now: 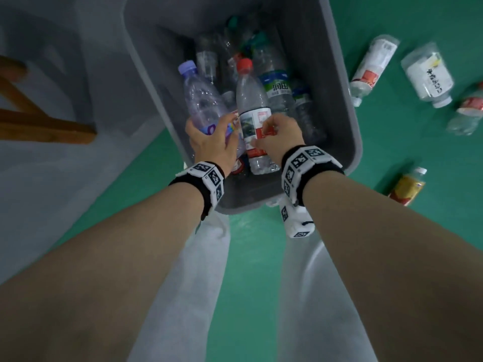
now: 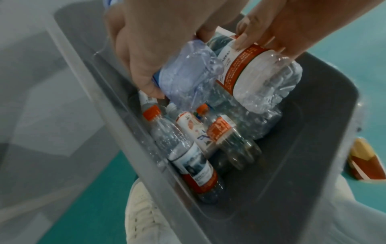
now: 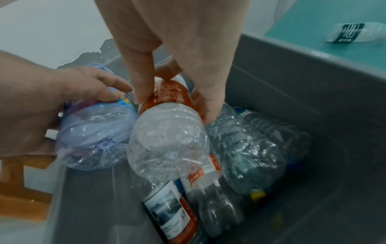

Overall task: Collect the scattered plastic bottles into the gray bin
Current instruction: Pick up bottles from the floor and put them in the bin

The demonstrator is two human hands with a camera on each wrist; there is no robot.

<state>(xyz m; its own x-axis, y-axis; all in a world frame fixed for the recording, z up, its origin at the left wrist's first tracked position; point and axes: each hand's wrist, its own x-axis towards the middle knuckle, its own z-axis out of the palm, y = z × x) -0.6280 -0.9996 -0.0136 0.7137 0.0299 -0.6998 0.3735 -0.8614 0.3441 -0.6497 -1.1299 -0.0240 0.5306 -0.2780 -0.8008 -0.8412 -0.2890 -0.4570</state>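
Over the gray bin (image 1: 342, 82) my left hand (image 1: 209, 138) grips a purple-capped bottle (image 1: 201, 100) around its lower body. Beside it my right hand (image 1: 279, 134) grips a red-capped bottle (image 1: 252, 113) at its red and white label. Both bottles hang side by side inside the bin's near end, caps pointing away from me. The left wrist view shows the purple bottle (image 2: 188, 72) and the red-labelled one (image 2: 256, 74) above several bottles lying in the bin (image 2: 303, 165). The right wrist view looks at both bottle bases, purple (image 3: 96, 138) and clear (image 3: 169, 148).
On the green floor right of the bin lie loose bottles: a white-labelled one (image 1: 372, 66), a wide clear one (image 1: 428, 74), a red-labelled one (image 1: 467, 111) and a yellow one (image 1: 409, 185). A wooden stool (image 1: 39, 118) stands left. My legs and white shoe (image 2: 146, 211) are below the bin.
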